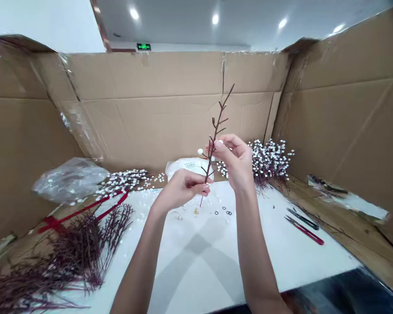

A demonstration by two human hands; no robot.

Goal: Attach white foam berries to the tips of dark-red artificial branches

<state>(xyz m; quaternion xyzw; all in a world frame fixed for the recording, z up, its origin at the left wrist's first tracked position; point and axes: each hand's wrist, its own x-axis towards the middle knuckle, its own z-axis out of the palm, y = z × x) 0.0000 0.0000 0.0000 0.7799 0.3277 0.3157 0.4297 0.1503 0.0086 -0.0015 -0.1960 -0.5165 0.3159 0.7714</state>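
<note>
Site reads as a small craft workshop: a white table (196, 266) penned in by tall, taped cardboard walls (170, 117). Evidence: heaped bare twigs (81, 244), sprays tipped with white beads (270, 159), and two snips (309, 234) at the right. Recessed ceiling lights (215, 18) and a lit green sign (143, 46) above suggest commercial premises.

The one camera, worn on the head at the near edge of the surface (284, 257), looks forward and down from close behind the hands (238, 165), reaching the far cardboard wall (150, 122) and ceiling (183, 28).
</note>
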